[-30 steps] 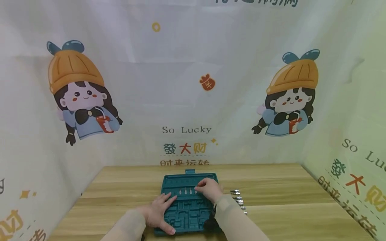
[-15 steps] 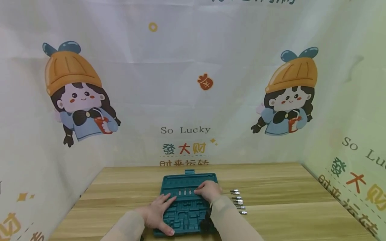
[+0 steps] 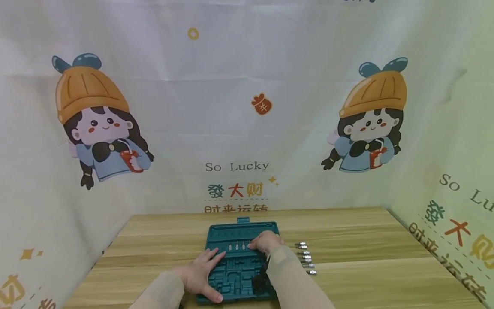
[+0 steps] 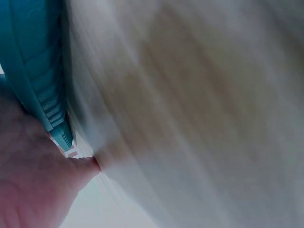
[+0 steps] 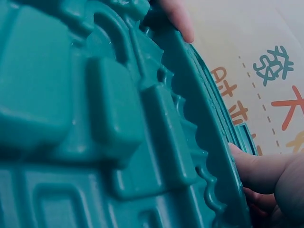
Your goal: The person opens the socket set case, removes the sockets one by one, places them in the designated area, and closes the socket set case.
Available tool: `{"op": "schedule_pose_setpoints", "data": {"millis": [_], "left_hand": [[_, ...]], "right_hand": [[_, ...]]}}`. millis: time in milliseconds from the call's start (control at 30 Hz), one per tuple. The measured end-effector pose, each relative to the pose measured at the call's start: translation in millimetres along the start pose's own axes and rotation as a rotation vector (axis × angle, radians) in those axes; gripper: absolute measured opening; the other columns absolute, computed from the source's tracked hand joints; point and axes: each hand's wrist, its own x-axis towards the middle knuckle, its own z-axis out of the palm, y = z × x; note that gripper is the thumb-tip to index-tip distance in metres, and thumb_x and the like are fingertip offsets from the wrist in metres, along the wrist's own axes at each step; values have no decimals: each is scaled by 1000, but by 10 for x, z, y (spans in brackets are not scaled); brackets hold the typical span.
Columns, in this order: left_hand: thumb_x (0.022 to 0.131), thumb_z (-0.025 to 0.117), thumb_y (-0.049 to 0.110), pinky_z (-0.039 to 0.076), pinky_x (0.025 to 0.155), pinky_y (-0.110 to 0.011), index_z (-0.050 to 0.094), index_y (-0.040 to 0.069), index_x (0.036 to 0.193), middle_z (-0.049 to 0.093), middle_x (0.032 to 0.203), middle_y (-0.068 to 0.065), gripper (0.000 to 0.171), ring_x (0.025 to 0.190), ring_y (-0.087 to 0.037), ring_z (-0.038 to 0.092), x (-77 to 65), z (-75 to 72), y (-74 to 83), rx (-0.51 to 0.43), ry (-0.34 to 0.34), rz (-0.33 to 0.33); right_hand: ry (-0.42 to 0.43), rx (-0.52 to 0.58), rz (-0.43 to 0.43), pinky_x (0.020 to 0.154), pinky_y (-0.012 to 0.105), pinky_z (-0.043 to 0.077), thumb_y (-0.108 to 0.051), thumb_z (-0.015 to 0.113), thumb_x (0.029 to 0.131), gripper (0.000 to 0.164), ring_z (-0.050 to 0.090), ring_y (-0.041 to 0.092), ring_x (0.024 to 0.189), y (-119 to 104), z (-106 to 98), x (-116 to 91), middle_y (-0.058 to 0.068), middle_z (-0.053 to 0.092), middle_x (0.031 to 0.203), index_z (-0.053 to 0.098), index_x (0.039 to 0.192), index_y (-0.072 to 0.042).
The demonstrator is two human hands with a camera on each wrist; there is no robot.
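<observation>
An opened teal plastic case (image 3: 216, 229) with moulded recesses lies on the table. My left hand (image 3: 198, 272) spreads its fingers over the case's left side, thumb near the front edge; in the left wrist view the hand (image 4: 33, 166) lies against the case's outer wall. My right hand (image 3: 266, 242) is curled at a row of small bit sockets, fingertips pinching at the spot just right of three upright bit sockets (image 3: 237, 246). The bit socket under those fingertips is hidden. From the right wrist, the thumb (image 5: 256, 171) shows behind the ridge of the case.
Several silver bit sockets (image 3: 305, 259) lie in a column on the wooden table (image 3: 359, 253), right of the case. A latch (image 3: 243, 220) sticks out at the case's back edge. Printed cloth (image 3: 173, 128) walls in the table's back and sides.
The fourth bit socket, partly visible earlier at the right fingertips, is now covered by them. My right wrist has shifted slightly left. The left hand stays in place on the case.
</observation>
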Motion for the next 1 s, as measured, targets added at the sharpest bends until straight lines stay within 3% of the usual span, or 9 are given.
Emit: {"op": "schedule_pose_setpoints", "data": {"millis": [267, 367, 500, 633, 767, 867, 1000], "left_hand": [[70, 71, 68, 23, 103, -67, 20, 25, 155, 14, 159, -11, 108, 144, -41, 7, -15, 32, -86, -16, 2, 6], [69, 70, 71, 24, 103, -67, 19, 32, 154, 14, 159, -8, 107, 145, -39, 7, -15, 45, -83, -8, 0, -6], [69, 71, 70, 23, 103, -67, 20, 32, 154, 14, 159, -7, 106, 145, -39, 8, -8, 57, -79, -19, 1, -2], [69, 72, 68, 22, 104, -67, 22, 25, 154, 14, 158, -11, 108, 144, -41, 7, -15, 32, -60, -32, 4, 5], [68, 72, 70, 22, 104, -67, 22, 23, 155, 14, 159, -11, 111, 144, -41, 7, -31, -1, -18, -13, 2, -14], [68, 72, 70, 23, 104, -66, 22, 25, 155, 15, 159, -10, 110, 144, -40, 8, -29, -1, -7, 2, 6, -13], [67, 71, 72, 23, 104, -65, 21, 30, 154, 14, 159, -7, 109, 145, -39, 8, 8, 16, -18, 18, 6, -20]], "right_hand": [[3, 25, -49, 109, 62, 5, -18, 77, 82, 7, 50, 40, 116, -8, 52, -52, 4, 70, 97, 76, 86, -12], [16, -15, -50, 109, 61, 10, -20, 76, 84, 8, 51, 39, 113, -1, 60, -87, 4, 69, 97, 75, 85, -12], [28, -42, -57, 107, 60, 15, -23, 75, 85, 8, 50, 38, 112, 21, 63, -86, 2, 68, 95, 75, 85, -14], [31, 59, -70, 105, 61, 19, -22, 73, 87, 12, 52, 36, 109, 31, 43, -53, 3, 68, 95, 75, 87, -11], [22, 166, -97, 106, 66, 11, -20, 69, 91, 16, 54, 37, 109, 30, 13, -53, 8, 69, 101, 75, 90, -6], [2, 150, -114, 105, 67, 7, -21, 69, 91, 15, 56, 35, 107, 35, -8, -74, 8, 69, 106, 75, 91, -7], [-40, 165, -152, 102, 61, 28, -20, 67, 92, 18, 58, 32, 103, 60, -53, -97, 10, 67, 109, 71, 100, -3]]}}
